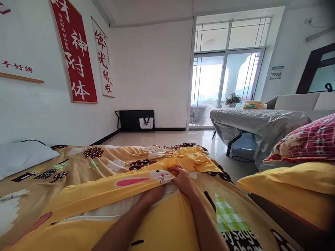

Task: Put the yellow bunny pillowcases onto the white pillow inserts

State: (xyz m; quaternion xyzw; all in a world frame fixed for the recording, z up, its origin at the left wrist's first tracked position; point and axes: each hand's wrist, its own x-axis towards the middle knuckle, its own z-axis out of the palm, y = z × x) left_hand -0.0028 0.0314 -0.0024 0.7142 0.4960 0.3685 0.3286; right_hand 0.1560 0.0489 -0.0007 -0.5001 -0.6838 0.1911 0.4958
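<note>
A yellow duvet cover (104, 191) with a rabbit print lies across a bed spread with a brown patterned blanket (86, 160). My left hand (154, 193) reaches under the cover's folded edge, and its fingers are hidden inside the fabric. My right hand (183, 179) is closed on the cover's edge near the rabbit face, fingers curled over the cloth. A white inner layer (117, 207) shows beneath the yellow edge.
A white pillow (23, 155) lies at the left by the wall. Yellow (293, 188) and red plaid (309, 141) pillows are stacked at the right. A grey-covered table (256, 122) stands beyond on the tiled floor (162, 137), before glass balcony doors (225, 83).
</note>
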